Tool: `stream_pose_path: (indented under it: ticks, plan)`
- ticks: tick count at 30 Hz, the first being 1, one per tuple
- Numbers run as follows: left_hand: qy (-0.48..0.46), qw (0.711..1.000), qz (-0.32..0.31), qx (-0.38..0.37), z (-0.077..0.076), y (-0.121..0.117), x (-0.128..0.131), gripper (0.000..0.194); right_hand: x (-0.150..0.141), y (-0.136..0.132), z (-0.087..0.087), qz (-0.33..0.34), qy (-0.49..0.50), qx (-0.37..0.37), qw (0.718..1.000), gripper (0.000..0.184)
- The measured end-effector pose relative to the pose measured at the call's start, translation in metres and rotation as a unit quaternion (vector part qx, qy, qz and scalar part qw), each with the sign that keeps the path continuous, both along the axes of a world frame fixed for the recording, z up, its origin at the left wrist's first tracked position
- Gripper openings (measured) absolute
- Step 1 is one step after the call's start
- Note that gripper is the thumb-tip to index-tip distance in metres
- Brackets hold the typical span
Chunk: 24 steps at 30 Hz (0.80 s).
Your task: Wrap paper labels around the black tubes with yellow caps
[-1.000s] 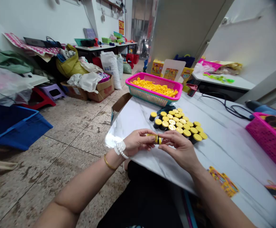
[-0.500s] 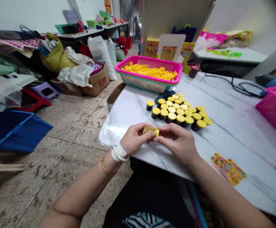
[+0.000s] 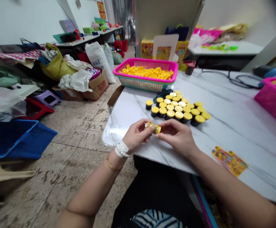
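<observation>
A small yellow jar (image 3: 157, 129) is held above the table (image 3: 128, 109), towards its near left corner, gripped in the left hand (image 3: 135, 136) and pinched at one end by the right hand (image 3: 180, 136); yellow-capped pots (image 3: 178, 108) are clustered beyond.

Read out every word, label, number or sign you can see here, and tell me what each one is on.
None reads clearly.
Red wall sign: characters too blurred.
White sack: blue print, too blurred.
Yellow box behind the basket: print too small.
Printed cards: lettering blurred.
Held container: any print too small.
</observation>
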<state>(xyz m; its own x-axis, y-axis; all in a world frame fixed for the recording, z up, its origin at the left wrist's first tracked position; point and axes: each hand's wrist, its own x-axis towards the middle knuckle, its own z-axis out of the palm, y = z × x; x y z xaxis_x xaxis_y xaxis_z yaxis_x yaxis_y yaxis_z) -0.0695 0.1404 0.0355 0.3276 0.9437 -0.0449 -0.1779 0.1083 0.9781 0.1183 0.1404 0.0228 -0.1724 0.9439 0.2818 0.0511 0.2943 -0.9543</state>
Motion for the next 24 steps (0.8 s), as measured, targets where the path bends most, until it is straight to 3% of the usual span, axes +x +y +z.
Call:
stream_pose_path:
  ticks: [3,7,11,14,16,20,24]
  plan:
    - [-0.007,1.0,-0.014,0.015,0.002,0.001,0.0,0.038,-0.004,0.0,0.003,0.039,0.087,-0.077,0.992,0.038]
    - [0.012,0.999,-0.035,-0.027,0.001,0.001,0.001,0.038,-0.006,0.0,0.007,0.103,0.082,-0.065,0.989,0.054]
    - [-0.008,1.0,0.012,-0.025,-0.004,0.005,0.007,0.043,-0.002,-0.001,0.004,-0.013,-0.016,0.02,1.0,0.036]
    - [-0.016,0.999,0.028,-0.026,-0.005,0.004,0.011,0.042,-0.002,-0.003,0.003,-0.043,-0.027,0.056,0.997,0.028]
    - [-0.009,0.999,0.034,-0.01,-0.004,0.003,0.012,0.04,-0.004,-0.002,0.004,-0.049,-0.004,0.005,0.999,0.029]
    - [0.036,0.997,0.046,0.053,0.002,-0.001,0.014,0.035,-0.008,0.003,0.009,0.014,0.094,-0.203,0.975,0.036]
    - [0.015,0.999,0.037,0.031,0.002,0.0,0.016,0.045,-0.006,0.007,0.013,0.028,0.148,-0.221,0.964,0.039]
